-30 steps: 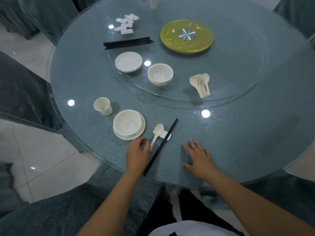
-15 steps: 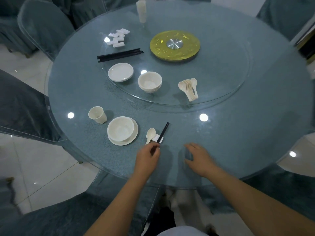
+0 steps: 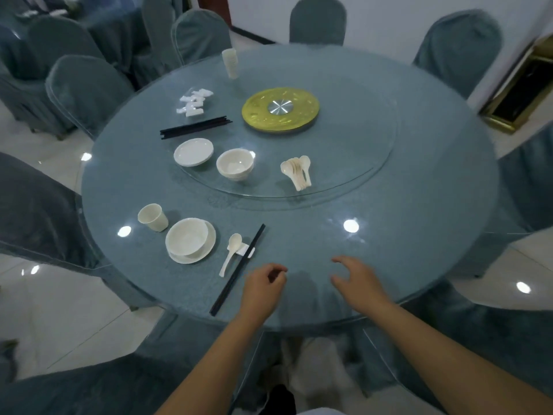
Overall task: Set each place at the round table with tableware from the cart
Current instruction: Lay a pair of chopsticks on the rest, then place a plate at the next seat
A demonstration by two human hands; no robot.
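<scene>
One place is laid at the near left of the round glass table: a white cup, a bowl on a plate, a spoon and black chopsticks leaning on a white rest. My left hand hovers just right of the chopsticks with its fingers loosely curled, holding nothing. My right hand hovers beside it over bare glass, fingers relaxed. On the glass turntable lie spare chopsticks, stacked plates, stacked bowls, several spoons, several rests and stacked cups.
A yellow disc with a metal hub sits at the turntable's middle. Covered chairs ring the table, one at the left by the laid place and one under my arms. A gold-framed stand is at the far right.
My left hand has let go of the chopsticks and drawn back to the right. My right hand has lifted off the glass. The view has pulled back and up.
</scene>
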